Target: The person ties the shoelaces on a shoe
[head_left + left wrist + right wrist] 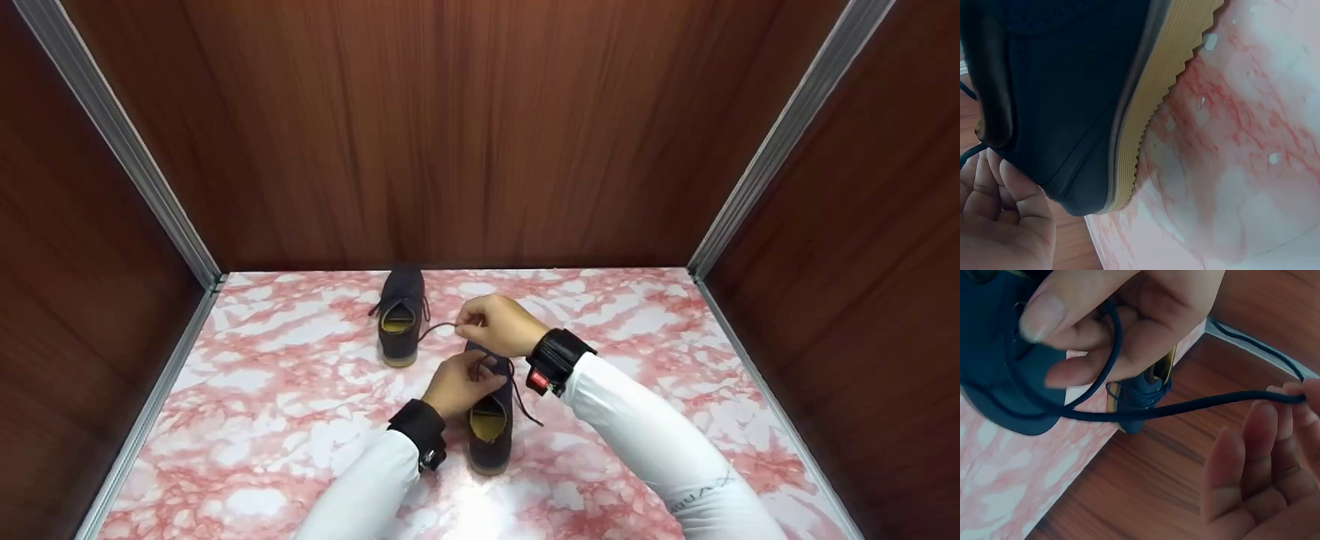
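Note:
A dark blue lace-up shoe (491, 454) with a yellow insole stands on the table, its toe facing away; its ridged tan sole shows in the left wrist view. My left hand (459, 386) is over the lacing, thumb and fingers pinching a loop of the dark shoelace (1185, 406). Higher and to the right, my right hand (501, 326) pinches the same lace between thumb and fingertips. In the right wrist view the lace runs taut between the hands, and its free end trails past the right fingers. Another lace end (529, 411) hangs at the shoe's right side.
A matching shoe (400, 345) stands farther back on the left, near the wood-grain rear wall (450, 135). Side walls (847, 247) enclose the red-and-white marbled table (285, 420) left and right.

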A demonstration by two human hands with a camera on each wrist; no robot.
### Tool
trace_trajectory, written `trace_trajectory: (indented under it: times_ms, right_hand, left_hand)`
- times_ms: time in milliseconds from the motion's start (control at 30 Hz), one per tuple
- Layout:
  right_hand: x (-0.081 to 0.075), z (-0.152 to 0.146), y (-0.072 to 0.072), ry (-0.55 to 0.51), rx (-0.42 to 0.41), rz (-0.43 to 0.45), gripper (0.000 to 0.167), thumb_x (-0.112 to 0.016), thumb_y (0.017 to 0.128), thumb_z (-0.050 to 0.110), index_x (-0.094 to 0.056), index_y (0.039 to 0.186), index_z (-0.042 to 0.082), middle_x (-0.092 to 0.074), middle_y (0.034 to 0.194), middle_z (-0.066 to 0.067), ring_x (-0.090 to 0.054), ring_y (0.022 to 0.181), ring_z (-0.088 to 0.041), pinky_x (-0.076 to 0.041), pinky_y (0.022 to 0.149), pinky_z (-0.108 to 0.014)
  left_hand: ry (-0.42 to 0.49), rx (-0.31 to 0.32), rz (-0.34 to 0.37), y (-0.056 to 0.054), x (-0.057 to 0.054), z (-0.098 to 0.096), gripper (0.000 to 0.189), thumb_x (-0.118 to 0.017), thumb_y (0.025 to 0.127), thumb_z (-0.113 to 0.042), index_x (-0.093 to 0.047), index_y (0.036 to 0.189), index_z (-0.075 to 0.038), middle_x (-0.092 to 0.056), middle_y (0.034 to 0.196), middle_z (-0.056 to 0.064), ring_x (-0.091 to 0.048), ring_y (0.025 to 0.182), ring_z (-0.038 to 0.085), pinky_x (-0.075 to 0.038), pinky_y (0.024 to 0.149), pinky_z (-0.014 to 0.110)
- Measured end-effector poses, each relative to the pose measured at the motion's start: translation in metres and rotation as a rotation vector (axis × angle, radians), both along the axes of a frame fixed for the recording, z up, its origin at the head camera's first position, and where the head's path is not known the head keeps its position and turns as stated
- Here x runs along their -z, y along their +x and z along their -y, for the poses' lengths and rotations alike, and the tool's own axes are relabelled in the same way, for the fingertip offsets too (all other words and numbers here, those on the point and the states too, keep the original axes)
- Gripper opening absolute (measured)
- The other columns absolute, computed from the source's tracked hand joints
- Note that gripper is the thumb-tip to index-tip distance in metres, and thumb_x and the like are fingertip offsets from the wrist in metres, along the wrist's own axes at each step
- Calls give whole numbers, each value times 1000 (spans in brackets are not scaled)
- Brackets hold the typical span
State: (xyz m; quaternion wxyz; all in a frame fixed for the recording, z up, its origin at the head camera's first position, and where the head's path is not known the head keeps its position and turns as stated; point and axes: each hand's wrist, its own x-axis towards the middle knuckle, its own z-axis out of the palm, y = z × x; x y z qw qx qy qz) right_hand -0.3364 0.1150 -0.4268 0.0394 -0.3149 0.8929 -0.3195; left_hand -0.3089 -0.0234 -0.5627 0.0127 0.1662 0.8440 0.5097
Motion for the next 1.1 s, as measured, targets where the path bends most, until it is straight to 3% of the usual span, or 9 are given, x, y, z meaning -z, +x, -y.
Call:
trace_trajectory:
  times_ms: [167, 300, 500, 700, 1100]
  right_hand:
    - [-1, 7, -1, 9, -83, 48, 12, -71, 98, 18, -79, 103, 11, -79, 95, -3, -62, 80, -9, -51, 75, -25]
    - [-3, 0, -5, -6, -106, 45, 18, -69, 99, 17, -78, 112, 9, -79, 102, -6, -65, 83, -14, -52, 78, -25]
    - [-3, -25, -15, -19, -31, 20, 18, -69, 100, 17, -78, 113, 8, -79, 105, -7, -67, 89, -18, -54, 82, -29]
    - [3, -50, -27, -11, 44, 6, 17, -68, 100, 18, -78, 111, 9, -79, 103, -8, -67, 88, -16, -54, 83, -31]
    - [32, -94, -38, -6, 190, 53, 15, -70, 98, 17, -78, 104, 5, -78, 97, -9, -62, 79, -10, -51, 77, -28]
  left_hand:
    - [-34, -12, -20, -2, 2, -3, 31, -76, 93, -38, -76, 111, -13, -75, 96, -1, -63, 85, 7, -52, 82, 27]
    - [-15, -21, -19, -4, 3, -5, 28, -74, 94, -38, -76, 108, -14, -75, 96, 2, -61, 85, 10, -51, 82, 29]
    - [47, -24, 60, -3, 2, -5, 27, -76, 94, -34, -77, 111, -13, -77, 104, 3, -64, 90, 8, -53, 86, 29]
    - [72, -18, 77, -1, 1, -5, 26, -78, 92, -29, -76, 109, -9, -75, 95, 3, -63, 84, 7, -52, 80, 26]
    - [32, -10, 94, -1, 0, -5, 27, -87, 82, -19, -74, 103, -7, -74, 91, 2, -63, 76, 4, -53, 74, 20]
